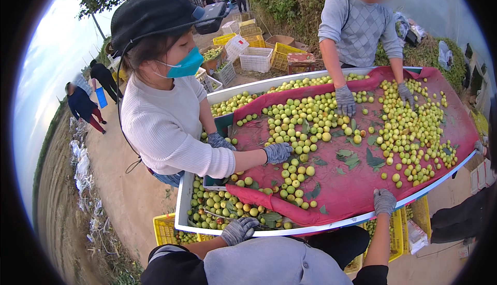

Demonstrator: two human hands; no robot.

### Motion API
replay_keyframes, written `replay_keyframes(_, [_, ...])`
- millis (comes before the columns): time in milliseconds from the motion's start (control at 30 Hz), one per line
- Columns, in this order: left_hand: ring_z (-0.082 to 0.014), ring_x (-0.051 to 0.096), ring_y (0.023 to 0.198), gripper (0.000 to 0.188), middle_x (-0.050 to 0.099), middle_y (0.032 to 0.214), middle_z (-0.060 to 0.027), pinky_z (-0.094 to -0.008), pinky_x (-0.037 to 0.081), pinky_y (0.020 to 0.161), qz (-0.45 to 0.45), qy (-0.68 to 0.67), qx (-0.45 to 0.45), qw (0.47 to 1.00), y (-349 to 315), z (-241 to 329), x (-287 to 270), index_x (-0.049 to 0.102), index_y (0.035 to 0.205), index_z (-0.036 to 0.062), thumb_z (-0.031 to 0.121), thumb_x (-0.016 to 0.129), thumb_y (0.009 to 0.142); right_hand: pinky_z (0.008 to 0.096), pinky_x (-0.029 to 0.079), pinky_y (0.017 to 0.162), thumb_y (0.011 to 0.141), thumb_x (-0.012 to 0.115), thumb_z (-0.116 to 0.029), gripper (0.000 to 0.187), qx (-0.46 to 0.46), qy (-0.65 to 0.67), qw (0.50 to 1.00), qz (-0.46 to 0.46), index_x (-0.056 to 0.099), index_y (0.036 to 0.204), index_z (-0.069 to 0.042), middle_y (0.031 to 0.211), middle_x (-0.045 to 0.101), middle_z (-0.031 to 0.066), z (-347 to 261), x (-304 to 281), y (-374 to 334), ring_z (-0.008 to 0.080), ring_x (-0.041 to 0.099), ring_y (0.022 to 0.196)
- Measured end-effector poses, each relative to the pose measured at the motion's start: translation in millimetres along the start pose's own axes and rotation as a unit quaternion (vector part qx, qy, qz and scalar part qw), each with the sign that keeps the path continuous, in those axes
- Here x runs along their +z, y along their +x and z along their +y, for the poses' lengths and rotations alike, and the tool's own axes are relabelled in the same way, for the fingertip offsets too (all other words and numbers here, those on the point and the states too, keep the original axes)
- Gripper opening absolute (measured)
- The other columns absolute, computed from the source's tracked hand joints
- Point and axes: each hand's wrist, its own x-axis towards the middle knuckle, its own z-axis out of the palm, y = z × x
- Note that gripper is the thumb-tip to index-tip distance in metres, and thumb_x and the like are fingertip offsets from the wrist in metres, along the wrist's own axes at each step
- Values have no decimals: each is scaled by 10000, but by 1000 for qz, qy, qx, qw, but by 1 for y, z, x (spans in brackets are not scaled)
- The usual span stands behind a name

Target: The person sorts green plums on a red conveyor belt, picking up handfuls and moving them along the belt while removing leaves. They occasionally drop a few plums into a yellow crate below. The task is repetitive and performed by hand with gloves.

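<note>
A long white sorting tray (316,228) lined with red cloth (331,179) stands before me, spread with small round green-yellow fruits (414,135) and loose leaves. My left hand (239,230), in a grey glove, lies over the tray's near rim beside fruits gathered in the left trough (217,207). Its fingers are stretched out and hold no fruit. Also gloved in grey, my right hand (384,202) rests at the near edge of the red cloth, its fingers curled onto the edge. No fruit shows in it.
On the left a person in a white sweater (171,124) reaches gloved hands over the fruits. Another in a grey sweater (357,26) works at the far side. Yellow crates (396,233) sit below the near edge; more crates (256,59) stand behind. At the right rim a further gloved hand (480,148) shows.
</note>
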Motion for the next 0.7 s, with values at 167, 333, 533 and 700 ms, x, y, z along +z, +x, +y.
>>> replay_keyframes(167, [-364,561,1108,384,582,1183,-164,-456,454,959,53,-68,76,993,21,8,-13,542,1234,66,166,559,864,452,508,771,921,500,-448,388,-1,-5,1000,-9,701,903,-116,868,701,134,-1,0,0,320,674,825])
replay_keyframes(333, [-361,553,1148,430,569,1235,-180,-452,442,988,141,-32,152,978,109,15,-23,513,1268,24,115,578,853,449,509,769,940,450,-461,412,28,-23,998,-51,689,935,-126,870,709,103,-7,-9,1,288,681,849])
replay_keyframes(533, [-372,551,1159,470,543,1298,-184,-449,442,994,132,-1,270,954,223,6,-24,489,1317,39,116,580,862,476,524,760,945,418,-408,408,41,-7,991,-125,696,1031,-122,990,719,87,-9,-20,1,267,694,904])
replay_keyframes(700, [-372,464,1266,495,480,1380,-192,-445,392,1052,102,1,212,972,267,-13,16,457,1351,23,139,565,882,470,519,732,933,452,-402,387,53,33,994,-92,716,923,-119,877,718,96,-8,-21,-3,274,694,841])
